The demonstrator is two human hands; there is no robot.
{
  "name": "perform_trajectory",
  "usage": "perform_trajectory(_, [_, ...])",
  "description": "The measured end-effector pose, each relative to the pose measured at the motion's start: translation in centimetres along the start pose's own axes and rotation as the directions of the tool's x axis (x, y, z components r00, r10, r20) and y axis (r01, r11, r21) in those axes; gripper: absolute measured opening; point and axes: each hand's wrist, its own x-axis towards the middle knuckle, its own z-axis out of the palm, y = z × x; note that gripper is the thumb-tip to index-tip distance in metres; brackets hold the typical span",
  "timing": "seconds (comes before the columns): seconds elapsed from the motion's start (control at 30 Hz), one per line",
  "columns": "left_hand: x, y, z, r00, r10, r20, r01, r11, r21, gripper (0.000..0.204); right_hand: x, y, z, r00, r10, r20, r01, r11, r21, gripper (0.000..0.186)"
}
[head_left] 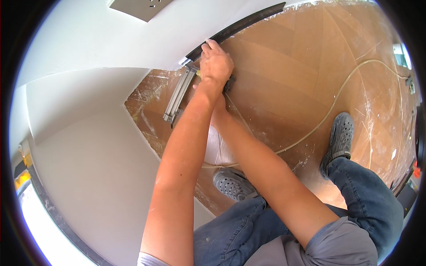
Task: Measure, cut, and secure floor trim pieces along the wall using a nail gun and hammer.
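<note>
My left hand [216, 62] presses curled fingers against the top of a black skirting strip [248, 27], which runs along the foot of the white wall. Below it, my right hand is mostly covered by my left wrist and forearm; one fingertip [195, 87] shows at the left. It appears closed round the grip of a nail gun, whose long silver magazine [179, 94] slants to the left of my left forearm. A dark part of the tool [230, 83] sticks out on the right. The tool's nose is close to the near end of the strip.
A pale air hose [328, 117] loops across the dusty brown floor [284, 66]. Between my forearms lies a white object [217, 148], partly hidden. My feet in grey clogs [341, 133] stand on the floor. A socket plate [140, 8] sits on the wall, and another white surface [97, 146] rises at left.
</note>
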Motion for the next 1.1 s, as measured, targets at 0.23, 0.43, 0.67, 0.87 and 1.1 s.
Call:
perform_trajectory(0.23, [-0.1, -1.0, 0.7, 0.995, 0.071, -0.071, -0.064, 0.992, 0.108, 0.074, 1.1, 0.4, -1.0, 0.988, 0.004, 0.156, -0.006, 1.0, 0.012, 0.04])
perform_trajectory(0.43, [-0.2, -1.6, 1.3, 0.985, 0.123, -0.123, -0.108, 0.987, 0.117, 0.074, 0.6, 0.1, -0.5, 0.981, 0.008, 0.192, -0.018, 0.999, 0.05, 0.044])
perform_trajectory(0.67, [-0.1, -1.7, 1.2, 0.986, 0.124, -0.112, -0.115, 0.99, 0.087, 0.074, 0.5, -0.1, -0.2, 0.991, 0.0, 0.13, -0.007, 0.998, 0.058, 0.043])
perform_trajectory(0.87, [-0.2, -1.5, 1.1, 0.989, 0.108, -0.098, -0.099, 0.991, 0.087, 0.076, 0.8, -0.1, -0.4, 0.988, 0.018, 0.154, -0.023, 0.999, 0.034, 0.041])
perform_trajectory(1.1, [0.0, -1.6, 1.1, 0.994, 0.09, -0.066, -0.085, 0.993, 0.086, 0.074, 0.2, -1.0, 0.6, 0.997, 0.043, 0.064, -0.043, 0.999, -0.002, 0.034])
